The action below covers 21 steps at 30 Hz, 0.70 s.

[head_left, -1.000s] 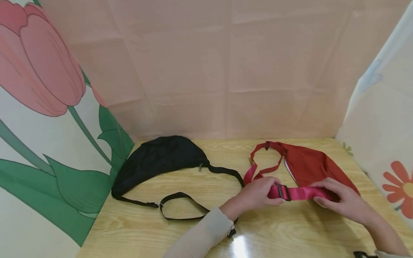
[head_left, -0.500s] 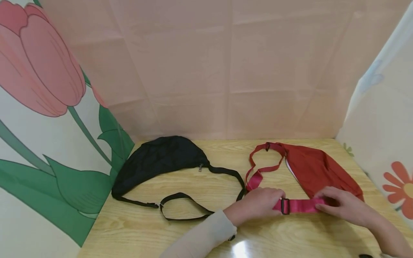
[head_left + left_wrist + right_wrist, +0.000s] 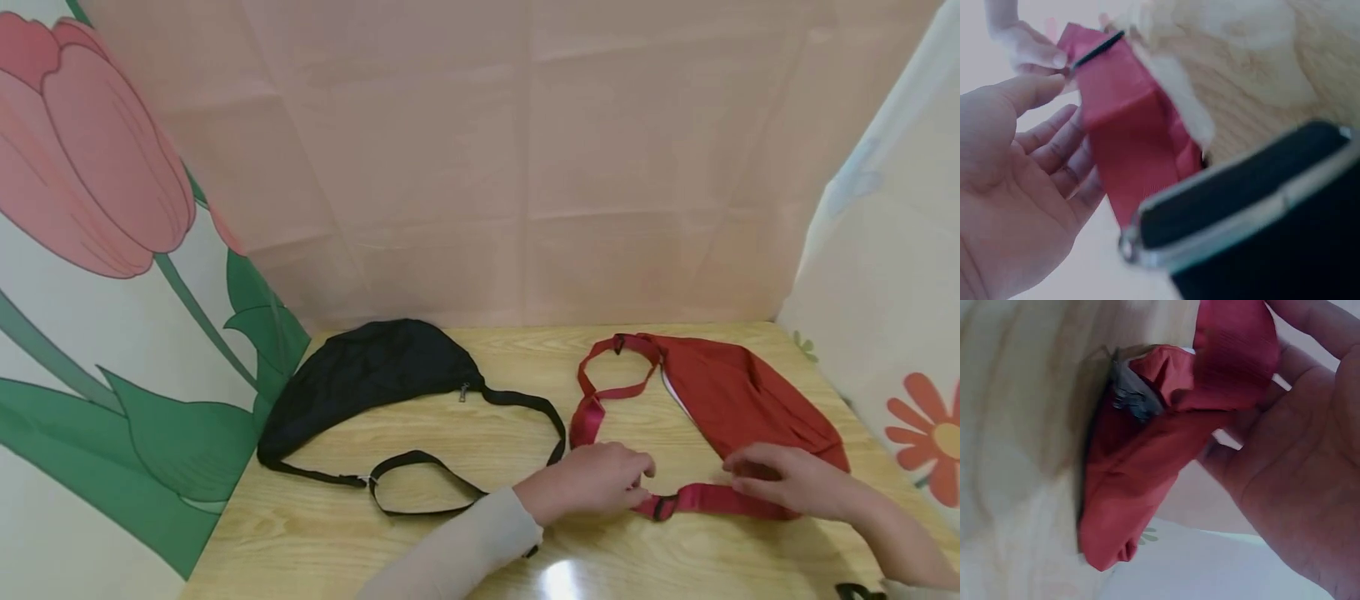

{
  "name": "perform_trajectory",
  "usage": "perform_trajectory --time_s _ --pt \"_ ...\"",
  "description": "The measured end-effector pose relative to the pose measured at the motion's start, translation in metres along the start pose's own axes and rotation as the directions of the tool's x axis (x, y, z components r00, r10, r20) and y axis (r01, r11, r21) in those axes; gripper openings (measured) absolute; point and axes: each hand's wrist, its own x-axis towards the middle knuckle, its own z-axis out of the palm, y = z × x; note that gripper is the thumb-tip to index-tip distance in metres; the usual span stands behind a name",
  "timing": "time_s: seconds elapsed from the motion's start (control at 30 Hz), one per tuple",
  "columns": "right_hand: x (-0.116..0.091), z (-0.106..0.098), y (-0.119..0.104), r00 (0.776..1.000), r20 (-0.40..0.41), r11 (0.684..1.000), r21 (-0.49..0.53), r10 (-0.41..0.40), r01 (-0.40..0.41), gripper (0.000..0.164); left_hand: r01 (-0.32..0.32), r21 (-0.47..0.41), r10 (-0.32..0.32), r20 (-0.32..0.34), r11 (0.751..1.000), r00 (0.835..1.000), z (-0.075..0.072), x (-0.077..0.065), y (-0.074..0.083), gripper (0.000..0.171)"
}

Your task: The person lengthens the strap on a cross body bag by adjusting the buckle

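Observation:
A red waist bag [image 3: 750, 392] lies at the right of the table, its strap [image 3: 720, 498] running along the near side. My left hand [image 3: 592, 479] is at the strap's left part, beside a black slider buckle [image 3: 663, 507]; thumb and fingers stand apart in the left wrist view, fingers touching or just behind the red webbing [image 3: 1122, 131]. At the strap's other end is my right hand [image 3: 795, 479]. Its loose fingers lie against the webbing [image 3: 1235, 362] without gripping it, as the right wrist view tells. Part of the strap is hidden behind the left hand.
To the left lies a black waist bag [image 3: 375, 367], its looped black strap [image 3: 427, 510] reaching toward my left forearm. The wooden table [image 3: 300, 542] meets a pink backdrop [image 3: 525, 167] behind and printed flower sheets at both sides.
The stretched strap section has moved down toward the table's near side. Both hands held it before; now their fingers have loosened and the strap has come down from between them.

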Motion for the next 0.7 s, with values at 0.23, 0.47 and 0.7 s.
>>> perform_trajectory --time_s 0.23,0.47,0.7 --pt "0.021 -0.024 -0.003 0.999 -0.02 0.992 -0.123 0.037 -0.039 0.028 0.137 0.054 -0.128 -0.146 0.989 0.981 -0.019 -0.005 -0.018 0.035" --pt "0.054 -0.042 -0.001 0.991 -0.105 0.989 -0.111 0.084 -0.095 0.07 0.385 0.031 -0.373 -0.186 0.922 0.909 -0.023 0.007 -0.033 0.041" --pt "0.086 -0.044 0.02 0.983 -0.136 0.991 -0.033 0.126 -0.132 0.095 0.513 -0.094 -0.521 -0.126 0.853 0.844 -0.017 0.025 -0.037 0.054"
